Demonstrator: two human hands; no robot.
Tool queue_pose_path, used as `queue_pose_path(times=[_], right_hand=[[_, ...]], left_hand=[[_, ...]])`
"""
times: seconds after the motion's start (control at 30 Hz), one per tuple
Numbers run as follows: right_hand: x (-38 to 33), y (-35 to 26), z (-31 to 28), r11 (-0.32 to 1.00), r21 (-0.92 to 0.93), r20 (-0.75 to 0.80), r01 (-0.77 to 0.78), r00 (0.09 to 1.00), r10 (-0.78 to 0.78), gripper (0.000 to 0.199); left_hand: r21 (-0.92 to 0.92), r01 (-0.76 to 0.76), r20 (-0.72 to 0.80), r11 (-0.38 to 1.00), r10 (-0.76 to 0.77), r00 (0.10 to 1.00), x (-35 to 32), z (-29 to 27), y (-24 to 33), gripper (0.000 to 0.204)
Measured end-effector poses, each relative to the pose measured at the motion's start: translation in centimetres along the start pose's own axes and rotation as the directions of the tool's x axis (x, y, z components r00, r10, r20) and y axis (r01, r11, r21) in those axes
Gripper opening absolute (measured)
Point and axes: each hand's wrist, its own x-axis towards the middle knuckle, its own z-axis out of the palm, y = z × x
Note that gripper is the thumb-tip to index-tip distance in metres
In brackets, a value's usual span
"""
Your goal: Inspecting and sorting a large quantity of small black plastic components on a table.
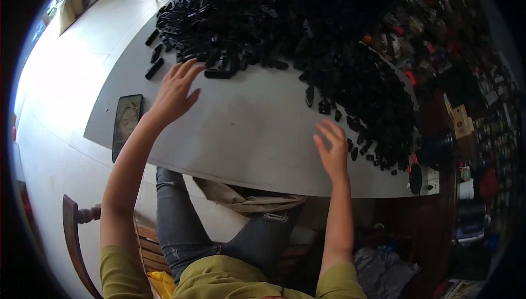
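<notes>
While both hands [174, 92] [333, 152], loosely spread, hold nothing, glossy black pieces [375, 91] lie heaped.

the table [235, 151] has a smooth, hard top, mostly matt with a soft sheen. heaped on its far and right sides, small black pieces [246, 30] look like hard plastic, some glossy where light catches them, others dull. at the table's left edge, a phone [127, 118] has a smooth, glassy screen. beyond that edge, the floor [66, 124] is smooth and shiny, like glazed tile. below the table's near edge hangs coarse, matt, creased cloth [252, 201]; nearer still are jeans [183, 217] of matt, frayed denim, a soft cloth shirt [224, 277] and a smooth wooden chair [71, 239].
</notes>
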Motion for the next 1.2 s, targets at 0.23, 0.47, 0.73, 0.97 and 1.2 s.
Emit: queue_pose_path(times=[0.23,0.47,0.73,0.97,1.2], right_hand=[[10.1,7.1,2.5,0.965,-0.228,-0.037,-0.126,0.992,0.120,0.053],[16.6,10.1,4.8,0.708,-0.463,-0.126,-0.534,0.830,0.544,0.077],[15.2,9.4,5.4,0.783,-0.383,-0.099,-0.491,0.864,0.494,0.075],[12.1,4.1,8.0,0.827,-0.447,-0.090,-0.341,0.937,0.338,0.053],[8.4,-1.7,10.4,0.902,-0.361,-0.033,-0.237,0.970,0.242,0.041]], left_hand=[[0.183,0.037,0.045,0.982,-0.046,0.998,7.6,7.1,0.5,0.080],[0.126,0.123,0.168,0.984,-0.143,0.975,9.4,9.9,4.3,0.096],[0.044,0.059,0.188,0.997,-0.066,0.980,9.8,10.8,11.2,0.101],[-0.013,-0.022,0.123,1.000,0.024,0.992,7.6,12.2,15.4,0.103],[0.010,0.002,0.123,1.000,-0.003,0.992,2.9,9.9,13.9,0.098]])
